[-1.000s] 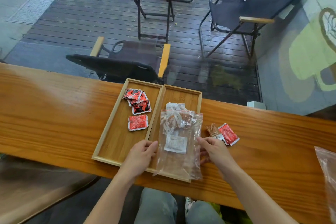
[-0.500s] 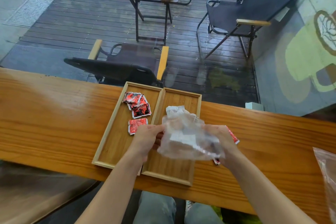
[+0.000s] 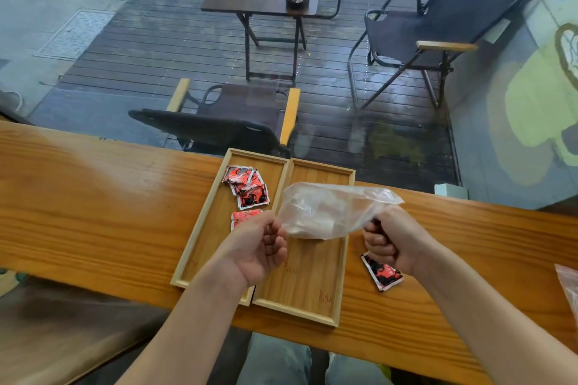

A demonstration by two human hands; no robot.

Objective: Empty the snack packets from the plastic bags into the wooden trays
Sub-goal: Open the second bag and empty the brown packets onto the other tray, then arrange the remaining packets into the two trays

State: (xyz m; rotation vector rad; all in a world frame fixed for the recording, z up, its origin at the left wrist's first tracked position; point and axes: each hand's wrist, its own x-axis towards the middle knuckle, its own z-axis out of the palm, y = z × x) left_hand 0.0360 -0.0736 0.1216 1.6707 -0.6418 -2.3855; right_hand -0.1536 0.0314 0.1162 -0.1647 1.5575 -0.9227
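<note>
A clear plastic bag (image 3: pixel 328 209) hangs stretched sideways above the right wooden tray (image 3: pixel 312 287). My left hand (image 3: pixel 259 247) pinches its left corner and my right hand (image 3: pixel 391 241) grips its right end. Whitish packets show faintly inside the bag. The right tray's floor looks bare where it is visible. The left wooden tray (image 3: pixel 203 237) holds several red snack packets (image 3: pixel 247 186) near its far end. One more red packet (image 3: pixel 381 272) lies on the counter below my right hand.
The trays sit side by side on a long wooden counter (image 3: pixel 93 203) against a window. Another plastic bag (image 3: pixel 569 287) lies at the counter's far right edge. Beyond the glass stand folding chairs and a small table.
Both hands lifted the bag off the right tray, raised it and turned it sideways. The packets that lay under it on the tray are no longer seen there.
</note>
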